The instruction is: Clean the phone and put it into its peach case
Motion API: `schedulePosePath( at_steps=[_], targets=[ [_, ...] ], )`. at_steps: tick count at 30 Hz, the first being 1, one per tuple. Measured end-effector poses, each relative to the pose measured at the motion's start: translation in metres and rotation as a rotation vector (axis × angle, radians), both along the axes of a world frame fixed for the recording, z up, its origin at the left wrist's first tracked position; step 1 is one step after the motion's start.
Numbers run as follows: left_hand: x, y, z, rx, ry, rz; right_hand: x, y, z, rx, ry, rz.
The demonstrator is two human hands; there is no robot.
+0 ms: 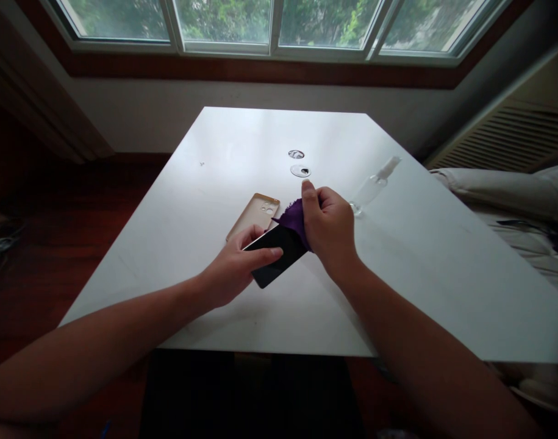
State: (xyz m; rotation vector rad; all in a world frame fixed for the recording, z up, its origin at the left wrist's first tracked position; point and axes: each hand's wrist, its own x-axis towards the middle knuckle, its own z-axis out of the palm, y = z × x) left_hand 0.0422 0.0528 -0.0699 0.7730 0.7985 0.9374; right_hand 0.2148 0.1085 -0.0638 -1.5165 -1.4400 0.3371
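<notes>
Smartphone [281, 260] being gripped by left hand [230, 267], purple cloth [295, 218] pinched in right hand [332, 230] over phone's 2 o'clock end

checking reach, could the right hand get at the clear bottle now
Probably yes: the clear bottle is near the right hand with nothing visible between, though the purple cloth in its grip may need releasing.

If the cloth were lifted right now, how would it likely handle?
The cloth would probably flop, since it bunches in the right hand and drapes against the phone. It seems likely light, judging by its thin, pointed loose corner.
</notes>
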Motion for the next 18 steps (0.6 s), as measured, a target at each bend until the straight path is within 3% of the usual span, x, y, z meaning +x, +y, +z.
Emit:
schedulePosePath(
  at_steps=[8, 12, 18],
  targets=[
    [-0.002, 0.016, -0.009, -0.051, -0.086, -0.089, 0.006, 0.006, -0.009, -0.047, -0.111, -0.031],
    [0.000, 0.015, -0.013, -0.054, -0.013, 0.009, 0.007, 0.004, -0.011, -0.031, -0.234, -0.036],
    [0.000, 0.018, -0.010, -0.063, 0.074, 0.161, 0.003, 0.001, -0.012, 0.163, -0.374, 0.071]
  ],
)
